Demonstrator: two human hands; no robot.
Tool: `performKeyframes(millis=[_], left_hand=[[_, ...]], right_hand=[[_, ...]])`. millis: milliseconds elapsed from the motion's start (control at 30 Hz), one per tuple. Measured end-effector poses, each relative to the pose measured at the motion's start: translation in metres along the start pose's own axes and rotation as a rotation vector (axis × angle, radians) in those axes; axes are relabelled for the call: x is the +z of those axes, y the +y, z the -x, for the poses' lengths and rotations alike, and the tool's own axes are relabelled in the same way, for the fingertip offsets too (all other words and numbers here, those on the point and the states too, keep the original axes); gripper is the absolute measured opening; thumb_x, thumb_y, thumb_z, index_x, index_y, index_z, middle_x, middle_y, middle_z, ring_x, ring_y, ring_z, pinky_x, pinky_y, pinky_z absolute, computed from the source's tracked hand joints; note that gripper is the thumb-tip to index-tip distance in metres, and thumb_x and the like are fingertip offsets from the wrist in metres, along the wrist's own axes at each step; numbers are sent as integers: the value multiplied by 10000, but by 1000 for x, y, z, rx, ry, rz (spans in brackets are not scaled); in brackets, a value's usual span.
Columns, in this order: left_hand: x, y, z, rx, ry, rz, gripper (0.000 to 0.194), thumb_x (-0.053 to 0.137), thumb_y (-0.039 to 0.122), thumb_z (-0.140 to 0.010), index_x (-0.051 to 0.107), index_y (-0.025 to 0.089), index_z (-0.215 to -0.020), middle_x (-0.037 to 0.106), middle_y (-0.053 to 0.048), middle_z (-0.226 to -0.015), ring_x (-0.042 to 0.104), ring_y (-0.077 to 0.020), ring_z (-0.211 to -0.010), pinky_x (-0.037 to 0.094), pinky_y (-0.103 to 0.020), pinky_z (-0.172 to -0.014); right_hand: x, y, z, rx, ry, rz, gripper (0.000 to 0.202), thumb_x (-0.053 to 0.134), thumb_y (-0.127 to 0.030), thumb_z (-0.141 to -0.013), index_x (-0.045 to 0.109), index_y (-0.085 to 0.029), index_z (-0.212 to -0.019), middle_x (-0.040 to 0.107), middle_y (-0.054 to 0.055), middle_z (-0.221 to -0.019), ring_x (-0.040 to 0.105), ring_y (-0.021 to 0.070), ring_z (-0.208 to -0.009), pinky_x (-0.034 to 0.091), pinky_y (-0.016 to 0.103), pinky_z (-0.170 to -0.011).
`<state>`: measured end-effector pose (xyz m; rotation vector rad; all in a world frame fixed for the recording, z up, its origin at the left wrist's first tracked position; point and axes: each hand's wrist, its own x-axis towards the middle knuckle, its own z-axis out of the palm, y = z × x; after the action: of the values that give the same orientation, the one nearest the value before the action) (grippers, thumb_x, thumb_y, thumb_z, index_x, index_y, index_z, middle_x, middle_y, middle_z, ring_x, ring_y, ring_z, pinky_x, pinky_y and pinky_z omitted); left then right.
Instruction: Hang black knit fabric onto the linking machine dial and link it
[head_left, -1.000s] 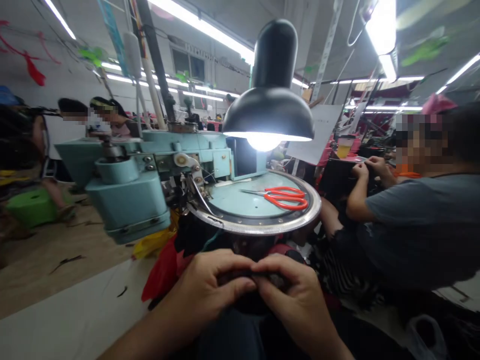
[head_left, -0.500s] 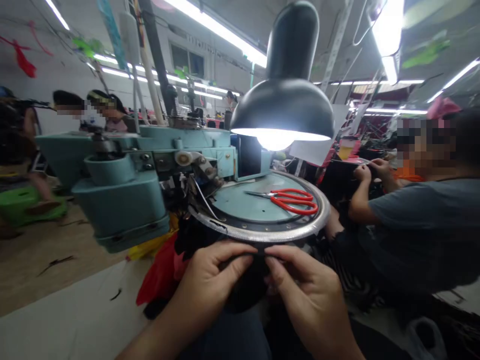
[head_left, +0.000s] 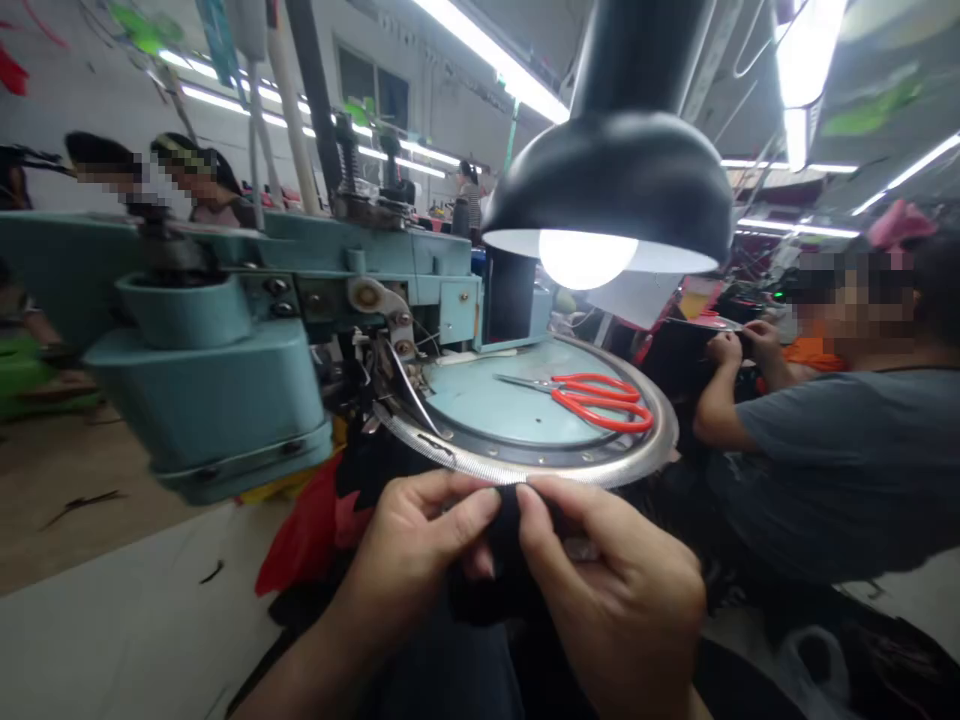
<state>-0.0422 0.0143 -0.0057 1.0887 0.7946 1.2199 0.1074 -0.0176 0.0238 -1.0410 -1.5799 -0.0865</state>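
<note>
Black fabric (head_left: 508, 530) hangs between my two hands, its top edge against the toothed metal ring (head_left: 510, 470) of a round linking machine. My left hand (head_left: 427, 530) pinches the fabric between thumb and forefinger, just below the ring's front rim. Close beside it, my right hand (head_left: 607, 560) pinches the same cloth, its fingertips at the ring's teeth. The lower part of the fabric is dark and its outline is hard to make out. Scissors with red handles (head_left: 600, 400) lie on the machine's pale green round plate (head_left: 487, 400), beyond my hands.
A black lamp (head_left: 611, 190) shines low over the plate. The green machine body (head_left: 206, 390) stands to the left. Red cloth (head_left: 300, 530) lies below it. At the right a co-worker in a grey shirt (head_left: 840, 430) sits close. More people are at the far left.
Both hands have risen slightly, bringing the fabric's edge up to the ring's teeth. The view has moved closer, so the lamp and machine look larger. The scissors stay on the plate.
</note>
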Motion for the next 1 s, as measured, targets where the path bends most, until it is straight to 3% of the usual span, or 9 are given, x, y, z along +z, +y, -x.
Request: performKeyframes(millis=[367,567,833,933,1000], left_hand=[[7,3,-1,-51,25,116,242,790,369,-742,756,129,-743,602,-9,-474,487,-72,-395,371,-149,-416],[10,2,1,-21,60,110,223,783,349,-748,735,142,-678,585,11,-482,468,-57,-394,356,-145,-422],[17,-1,2,29,146,87,248,769,359,-759,693,154,-640,532,38,-448,421,-60,-397,343,-158,-417],[19,-7,6,165,280,-180,242,715,370,-822,701,176,-679,537,44,-457,437,-77,-402,347,-175,-415],[18,-10,9,450,449,-550,194,723,306,-832,692,187,-682,592,35,-520,511,-97,-458,397,-191,-463]], right_hand=[[1,-7,-6,30,51,5,73,706,-148,-793,759,-192,-770,718,-46,-596,541,70,-383,558,175,-556],[3,-3,2,139,-15,-142,127,678,-151,-807,707,-193,-690,650,-69,-527,560,63,-410,459,137,-442],[8,2,8,249,-17,-239,145,665,-184,-829,697,-180,-688,629,-51,-517,556,78,-414,449,155,-421],[11,1,8,261,1,-258,144,664,-190,-835,700,-173,-696,639,-46,-528,563,77,-421,460,150,-430],[13,1,9,268,32,-267,153,665,-193,-842,700,-170,-696,650,-44,-541,578,75,-435,475,141,-449]])
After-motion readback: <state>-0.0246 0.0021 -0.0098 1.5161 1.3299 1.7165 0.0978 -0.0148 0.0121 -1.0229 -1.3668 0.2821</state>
